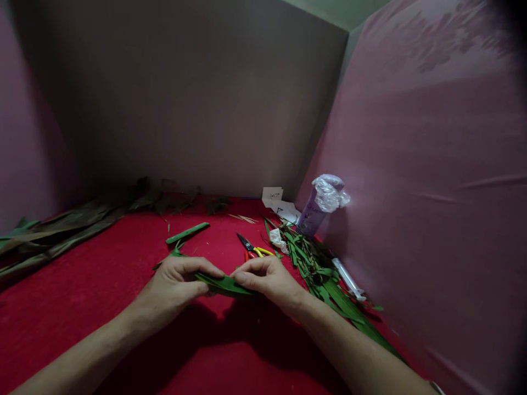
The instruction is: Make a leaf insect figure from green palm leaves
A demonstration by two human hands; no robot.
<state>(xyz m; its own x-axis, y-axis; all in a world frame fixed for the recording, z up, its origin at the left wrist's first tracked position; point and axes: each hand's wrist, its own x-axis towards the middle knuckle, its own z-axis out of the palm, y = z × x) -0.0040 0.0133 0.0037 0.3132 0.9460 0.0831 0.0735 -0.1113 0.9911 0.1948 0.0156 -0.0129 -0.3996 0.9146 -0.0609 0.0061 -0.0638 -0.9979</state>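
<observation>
A folded green leaf (226, 285) is stretched between my two hands above the red cloth (222, 345). My left hand (179, 280) pinches its left part, thumb and forefinger closed on it. At the other end, my right hand (265, 277) grips the leaf between thumb and fingertips. Just beyond my right hand lie scissors (247, 244) with dark blades and red and yellow handles, partly hidden by the hand. Behind my left hand rests a narrow green leaf strip (187, 233). The undersides of my fingers are out of sight.
Leaf scraps (310, 263) pile up on the right beside a white tube-like object (349, 280). A purple container (313, 214) topped with clear plastic leans near the pink wall (432, 219). Thin sticks (244, 218) and white papers (284, 208) lie farther back. Long dull leaves (69, 236) spread at left.
</observation>
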